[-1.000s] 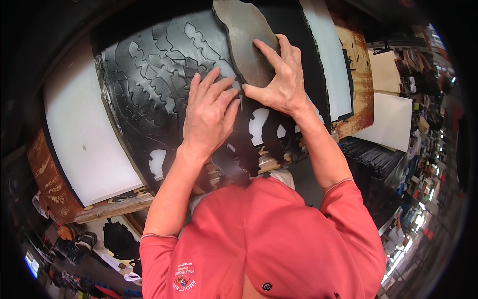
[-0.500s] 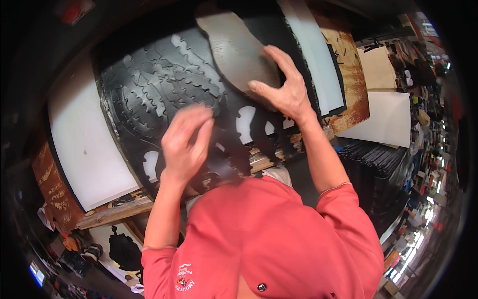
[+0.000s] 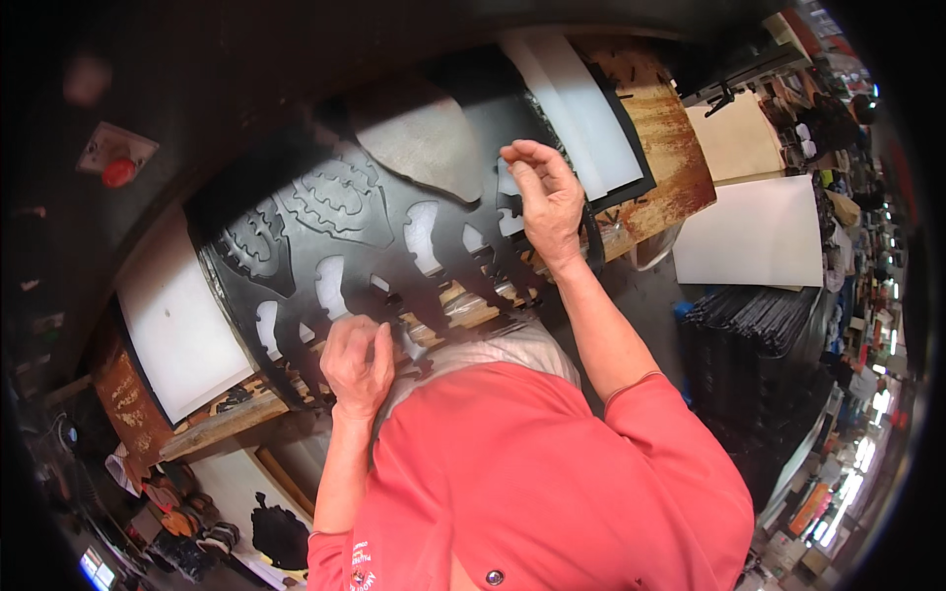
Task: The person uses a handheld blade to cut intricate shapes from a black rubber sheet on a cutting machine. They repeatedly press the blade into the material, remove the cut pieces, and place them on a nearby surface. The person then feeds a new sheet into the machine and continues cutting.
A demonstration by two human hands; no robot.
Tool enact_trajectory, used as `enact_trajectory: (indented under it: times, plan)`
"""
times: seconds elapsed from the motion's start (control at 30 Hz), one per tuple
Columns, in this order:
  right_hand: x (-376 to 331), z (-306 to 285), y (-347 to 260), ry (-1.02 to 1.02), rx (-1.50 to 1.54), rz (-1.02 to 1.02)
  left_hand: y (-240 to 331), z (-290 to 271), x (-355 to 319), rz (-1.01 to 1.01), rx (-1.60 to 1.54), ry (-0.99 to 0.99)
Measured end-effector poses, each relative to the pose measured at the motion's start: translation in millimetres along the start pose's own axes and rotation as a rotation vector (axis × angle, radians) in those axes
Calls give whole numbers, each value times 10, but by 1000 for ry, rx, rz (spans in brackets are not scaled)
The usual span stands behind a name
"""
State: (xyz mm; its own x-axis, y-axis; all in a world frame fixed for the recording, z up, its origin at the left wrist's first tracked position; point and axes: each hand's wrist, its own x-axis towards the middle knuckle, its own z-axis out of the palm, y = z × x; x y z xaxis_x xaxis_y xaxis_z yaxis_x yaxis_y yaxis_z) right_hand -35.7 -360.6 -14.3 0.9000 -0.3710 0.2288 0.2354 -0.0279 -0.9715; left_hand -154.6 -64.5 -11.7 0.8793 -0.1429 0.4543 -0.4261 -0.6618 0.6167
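A black sheet [image 3: 306, 270] lies on the work table, with sole-shaped outlines scored in it and cut-out gaps along its near edge. On top rests a flat, grey-brown sole-shaped piece [image 3: 422, 141], its far end in shadow. My right hand [image 3: 550, 202] hovers just right of this piece, not touching it; its fingers are loosely bent and apart, holding nothing I can see. Close to the near edge of the sheet is my left hand [image 3: 357, 366], its fingers curled inward. What they hold, if anything, is hidden.
A dark machine part [image 3: 286, 59] overhangs the table's far side, with a red button [image 3: 119, 172] at left. White boards [image 3: 182, 320] underlie the black sheet. At right stand a stack of black sheets [image 3: 749, 317] and a white panel [image 3: 754, 231]. The table has a wooden front edge [image 3: 225, 429].
My right hand has come off the sole-shaped piece. My left hand has drawn back toward my body. The dark overhead part now covers more of the view's top.
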Motion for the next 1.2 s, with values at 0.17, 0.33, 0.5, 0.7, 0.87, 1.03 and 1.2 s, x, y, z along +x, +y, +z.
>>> enact_trajectory:
  times: [0.17, 0.33, 0.5, 0.7, 0.87, 1.03, 1.2]
  plan:
    - [230, -105, -330, -29, -130, -127, 3, 2, 17, 26, 60, 31]
    - [791, -302, -1061, 88, -271, -541, 36, 37, 49, 56, 97, 114]
    - [1087, -428, -1306, -112, -388, -589, 189, 105, 169, 25, 138, 180]
    - [364, -1079, -665, 25, -425, -399, 243, 172, 255, 27, 200, 249]
    - [10, -1054, -115, -37, -706, -664, 200, 178, 275, 17, 234, 266]
    - [8, -1074, -56, -58, -673, -499, 204, 189, 285, 45, 268, 297]
    - [16, -1081, -72, -81, -714, -511, 207, 201, 272, 28, 298, 309]
